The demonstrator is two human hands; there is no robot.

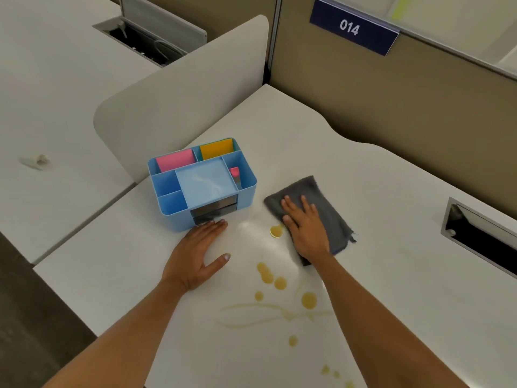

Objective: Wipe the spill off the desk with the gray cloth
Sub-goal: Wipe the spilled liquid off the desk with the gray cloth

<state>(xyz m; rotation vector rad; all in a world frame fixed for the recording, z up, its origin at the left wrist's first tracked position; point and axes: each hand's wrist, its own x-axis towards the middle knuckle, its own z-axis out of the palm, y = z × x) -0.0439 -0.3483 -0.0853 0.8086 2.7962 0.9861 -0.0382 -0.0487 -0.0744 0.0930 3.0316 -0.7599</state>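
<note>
**Our right hand flat on the cloth, spill beside it**

The gray cloth point(319, 208) lies flat on the white desk point(391, 275), with our right hand point(306, 233) pressed on top of it. The fingers point(289, 207) are straight, slightly spread, and gripping nothing; cloth shows beyond the fingertips and out past the little-finger side. One round drop of the yellow spill point(275, 278) sits just beside our right thumb, at the cloth's edge. The rest of the drops and thin smeared streaks lie back toward the wrist and between our two forearms, trailing toward the near desk edge.

Our left hand point(197, 254) rests palm down on the bare desk, fingers together and thumb held out wide, holding nothing. Its fingertips reach the front base of a blue organizer point(246, 189); we cannot tell whether they touch it. A pink pad point(174, 161) and a yellow pad point(216, 149) stand in the organizer's far compartments. Well beyond the fingers, a partition carries a sign point(354, 26) reading 014.
</note>
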